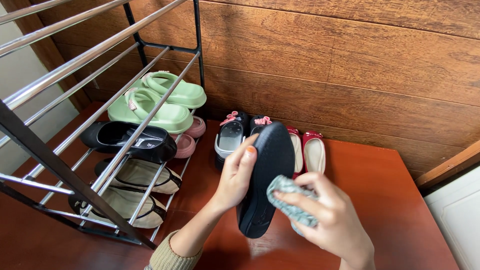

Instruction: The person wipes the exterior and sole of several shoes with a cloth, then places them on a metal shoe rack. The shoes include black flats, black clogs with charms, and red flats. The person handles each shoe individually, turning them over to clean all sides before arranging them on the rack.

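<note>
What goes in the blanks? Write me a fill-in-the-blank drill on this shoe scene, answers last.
1. The left hand holds a black shoe with its ____ facing the camera.
2. The right hand presses a grey ____ against that shoe.
3. The green sandals sit on the metal ____.
4. The red flats stand on the floor against the ____ wall.

Answers: sole; cloth; rack; wooden
</note>
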